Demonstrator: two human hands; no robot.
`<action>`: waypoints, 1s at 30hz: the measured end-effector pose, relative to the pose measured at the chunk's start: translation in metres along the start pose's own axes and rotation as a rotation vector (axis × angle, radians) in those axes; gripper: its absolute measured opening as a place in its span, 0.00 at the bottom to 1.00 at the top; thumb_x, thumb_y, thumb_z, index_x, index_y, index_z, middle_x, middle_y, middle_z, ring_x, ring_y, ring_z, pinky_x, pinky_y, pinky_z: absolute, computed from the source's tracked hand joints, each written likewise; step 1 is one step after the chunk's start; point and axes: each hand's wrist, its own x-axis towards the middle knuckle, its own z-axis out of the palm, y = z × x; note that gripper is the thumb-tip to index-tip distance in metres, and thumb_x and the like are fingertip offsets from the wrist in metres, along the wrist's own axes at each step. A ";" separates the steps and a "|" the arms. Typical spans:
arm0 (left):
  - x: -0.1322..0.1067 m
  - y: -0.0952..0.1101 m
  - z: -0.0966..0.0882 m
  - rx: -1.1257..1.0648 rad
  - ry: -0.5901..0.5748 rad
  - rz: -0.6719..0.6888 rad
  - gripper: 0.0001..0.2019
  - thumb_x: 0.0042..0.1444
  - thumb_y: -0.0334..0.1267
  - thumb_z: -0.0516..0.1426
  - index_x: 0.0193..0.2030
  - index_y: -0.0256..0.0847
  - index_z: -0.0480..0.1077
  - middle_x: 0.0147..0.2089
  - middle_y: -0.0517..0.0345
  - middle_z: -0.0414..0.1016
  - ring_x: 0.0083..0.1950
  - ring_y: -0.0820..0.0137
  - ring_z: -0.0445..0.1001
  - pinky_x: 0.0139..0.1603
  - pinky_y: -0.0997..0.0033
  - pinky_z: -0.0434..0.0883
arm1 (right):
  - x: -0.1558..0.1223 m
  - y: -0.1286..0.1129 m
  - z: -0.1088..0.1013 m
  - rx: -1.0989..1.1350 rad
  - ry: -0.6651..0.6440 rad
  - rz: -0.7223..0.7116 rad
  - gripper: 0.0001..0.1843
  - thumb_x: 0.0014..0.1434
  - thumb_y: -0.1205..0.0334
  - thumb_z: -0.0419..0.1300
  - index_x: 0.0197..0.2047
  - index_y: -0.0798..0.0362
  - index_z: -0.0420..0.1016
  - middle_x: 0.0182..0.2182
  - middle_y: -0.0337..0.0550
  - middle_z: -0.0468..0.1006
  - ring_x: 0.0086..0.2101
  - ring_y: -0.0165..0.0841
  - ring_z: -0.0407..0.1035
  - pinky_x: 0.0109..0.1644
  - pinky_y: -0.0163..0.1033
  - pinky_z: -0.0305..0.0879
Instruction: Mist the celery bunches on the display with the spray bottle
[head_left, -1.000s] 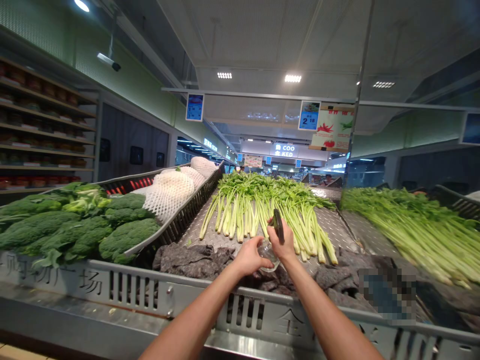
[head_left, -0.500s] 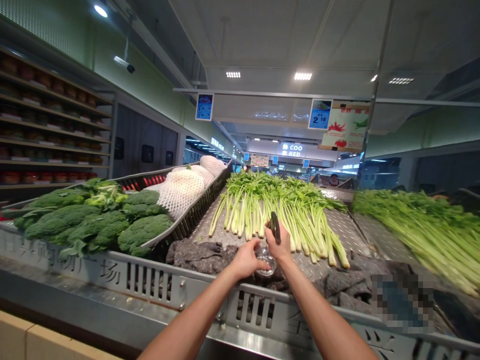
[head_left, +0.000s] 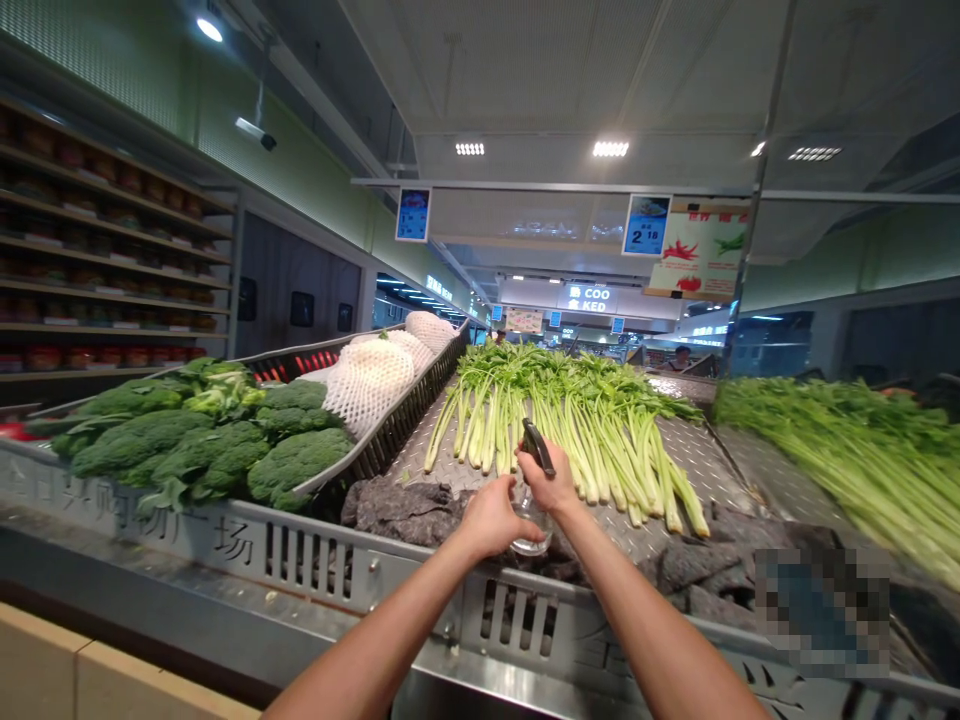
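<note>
Both hands are on a clear spray bottle (head_left: 531, 543) with a black trigger head (head_left: 538, 448), held over the front of the vegetable display. My left hand (head_left: 491, 515) is closed around the side of the bottle's transparent body. Around the neck, just under the trigger head, my right hand (head_left: 551, 487) is wrapped; its fingers are partly hidden. Just beyond lies a row of celery (head_left: 555, 420), leaves toward the back and pale stalk ends toward me. Dark wet cloth (head_left: 405, 508) is bunched along the front edge, beside and below the hands.
A grey slotted rail (head_left: 405, 590) runs along the front. Broccoli (head_left: 202, 440) and netted white produce (head_left: 371, 375) sit to the left behind a black crate wall (head_left: 397, 415). A mirror panel (head_left: 832, 430) borders the right side. Price signs (head_left: 646, 226) hang overhead.
The trigger head has tipped and shifted left, with my right hand moving slightly left. Both hands stay on the spray bottle. The whole view has shifted a little.
</note>
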 end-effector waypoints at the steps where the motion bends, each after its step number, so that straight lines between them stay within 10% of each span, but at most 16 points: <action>1: 0.000 0.000 0.000 0.003 -0.006 -0.012 0.31 0.24 0.45 0.64 0.39 0.37 0.65 0.37 0.55 0.70 0.37 0.65 0.69 0.34 0.72 0.64 | 0.000 0.001 0.001 0.003 0.008 0.007 0.10 0.44 0.62 0.49 0.28 0.56 0.68 0.21 0.37 0.69 0.23 0.28 0.63 0.28 0.31 0.58; 30: 0.029 0.051 0.033 -0.169 -0.103 0.133 0.35 0.26 0.36 0.64 0.48 0.38 0.62 0.45 0.53 0.68 0.46 0.61 0.66 0.43 0.69 0.64 | 0.001 0.009 -0.064 -0.164 0.343 0.067 0.13 0.44 0.58 0.50 0.31 0.55 0.68 0.24 0.39 0.72 0.25 0.31 0.65 0.31 0.34 0.58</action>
